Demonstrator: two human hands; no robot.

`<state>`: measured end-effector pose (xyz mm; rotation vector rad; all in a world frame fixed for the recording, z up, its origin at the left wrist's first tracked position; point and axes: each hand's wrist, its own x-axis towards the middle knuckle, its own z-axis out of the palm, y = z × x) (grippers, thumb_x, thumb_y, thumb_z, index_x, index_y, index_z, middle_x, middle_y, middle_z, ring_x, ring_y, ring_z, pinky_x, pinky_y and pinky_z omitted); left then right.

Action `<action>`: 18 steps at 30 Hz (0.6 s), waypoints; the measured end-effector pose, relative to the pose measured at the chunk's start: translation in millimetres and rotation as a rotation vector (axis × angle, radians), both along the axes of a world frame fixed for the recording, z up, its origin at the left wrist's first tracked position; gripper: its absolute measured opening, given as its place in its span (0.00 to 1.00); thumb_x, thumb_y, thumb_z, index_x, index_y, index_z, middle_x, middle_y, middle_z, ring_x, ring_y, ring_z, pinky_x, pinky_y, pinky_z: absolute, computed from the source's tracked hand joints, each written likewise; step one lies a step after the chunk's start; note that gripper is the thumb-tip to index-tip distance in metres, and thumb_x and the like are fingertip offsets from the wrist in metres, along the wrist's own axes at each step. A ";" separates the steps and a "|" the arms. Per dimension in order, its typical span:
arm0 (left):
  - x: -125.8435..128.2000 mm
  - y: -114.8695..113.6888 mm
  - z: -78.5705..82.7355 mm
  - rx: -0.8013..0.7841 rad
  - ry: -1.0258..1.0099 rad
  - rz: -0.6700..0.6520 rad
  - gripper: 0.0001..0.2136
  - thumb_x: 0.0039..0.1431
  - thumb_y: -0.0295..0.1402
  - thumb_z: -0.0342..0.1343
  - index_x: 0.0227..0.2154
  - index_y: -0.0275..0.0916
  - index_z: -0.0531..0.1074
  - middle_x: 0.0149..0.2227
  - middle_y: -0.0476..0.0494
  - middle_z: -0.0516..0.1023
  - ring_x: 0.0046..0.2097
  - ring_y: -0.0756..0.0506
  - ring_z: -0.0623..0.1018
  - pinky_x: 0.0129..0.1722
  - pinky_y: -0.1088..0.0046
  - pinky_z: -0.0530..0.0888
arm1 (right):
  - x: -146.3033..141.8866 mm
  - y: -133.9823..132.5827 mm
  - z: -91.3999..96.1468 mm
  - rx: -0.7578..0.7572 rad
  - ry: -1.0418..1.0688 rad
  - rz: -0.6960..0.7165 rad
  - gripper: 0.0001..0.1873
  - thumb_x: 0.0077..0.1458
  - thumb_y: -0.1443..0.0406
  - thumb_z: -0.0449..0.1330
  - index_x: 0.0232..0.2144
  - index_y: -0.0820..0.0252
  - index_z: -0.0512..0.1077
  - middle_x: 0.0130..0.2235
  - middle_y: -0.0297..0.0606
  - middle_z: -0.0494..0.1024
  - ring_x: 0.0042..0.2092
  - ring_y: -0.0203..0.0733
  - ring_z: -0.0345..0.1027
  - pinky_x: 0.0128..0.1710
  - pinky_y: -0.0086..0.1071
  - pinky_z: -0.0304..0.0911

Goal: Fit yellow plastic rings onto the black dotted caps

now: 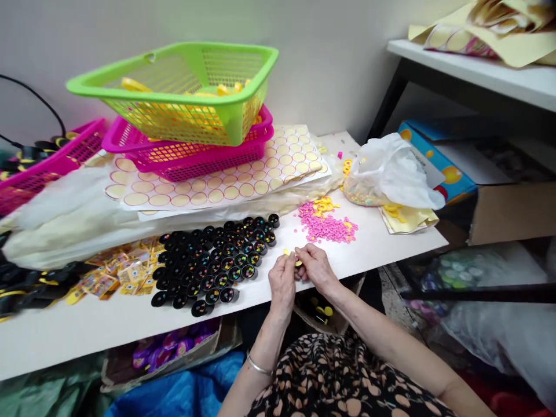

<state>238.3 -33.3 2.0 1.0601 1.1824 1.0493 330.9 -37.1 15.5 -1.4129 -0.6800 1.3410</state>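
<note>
My left hand (282, 281) and my right hand (317, 266) meet over the front edge of the white table, fingers closed in a pinch. Between their fingertips is a small round yellow piece (298, 263), mostly covered by the fingers. Another bit of yellow (286, 252) shows just beyond my left fingertips; I cannot tell whether it is held. Left of my hands stand many round black cups (226, 263) in close rows, with small coloured bits inside. Beyond my right hand lies a pile of small pink pieces (328, 227), with yellow plastic pieces (324, 205) at its far side.
A green basket (174, 99) of yellow parts sits on a pink basket (208, 162), over sheets of round stickers (243, 190). A knotted plastic bag (391, 168) stands at right. Printed packets (130, 269) lie left. Below the edge, a container (321, 321) holds yellow pieces.
</note>
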 end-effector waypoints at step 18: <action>-23.5 -14.6 36.1 0.415 0.279 -0.714 0.18 0.44 0.36 0.64 0.41 0.42 0.75 0.43 0.43 0.75 0.58 0.40 0.58 0.58 0.59 0.56 | 59.9 -36.4 10.8 -0.087 0.346 0.569 0.21 0.42 0.52 0.64 0.32 0.63 0.68 0.25 0.32 0.71 0.22 0.30 0.65 0.19 0.23 0.62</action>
